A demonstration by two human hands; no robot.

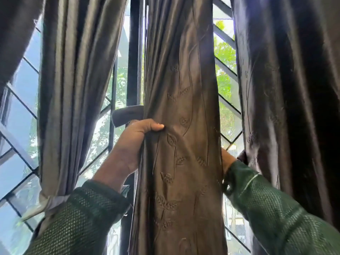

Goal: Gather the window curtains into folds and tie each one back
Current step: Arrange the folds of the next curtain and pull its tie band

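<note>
Middle curtain (181, 144) gathered into a narrow column of folds, hanging before the window (24, 100), embroidered leaf pattern facing the camera. Left hand (132, 144) at the curtain's left edge, thumb hooked across the front, fingers wrapped behind: a firm grip on the bunched cloth. A dark tie-back strip (127, 115) sticking out just above that hand, left of the curtain. Right hand (227, 161) reaching behind the curtain's right edge, mostly hidden by fabric; cannot tell how that grip stands. Left of the middle curtain, another curtain (73, 89) already bunched and bound low with a pale tie (49, 201). Right of it, a dark curtain (287, 107) hanging loose. Green mesh sleeves (276, 214) on both arms.
</note>
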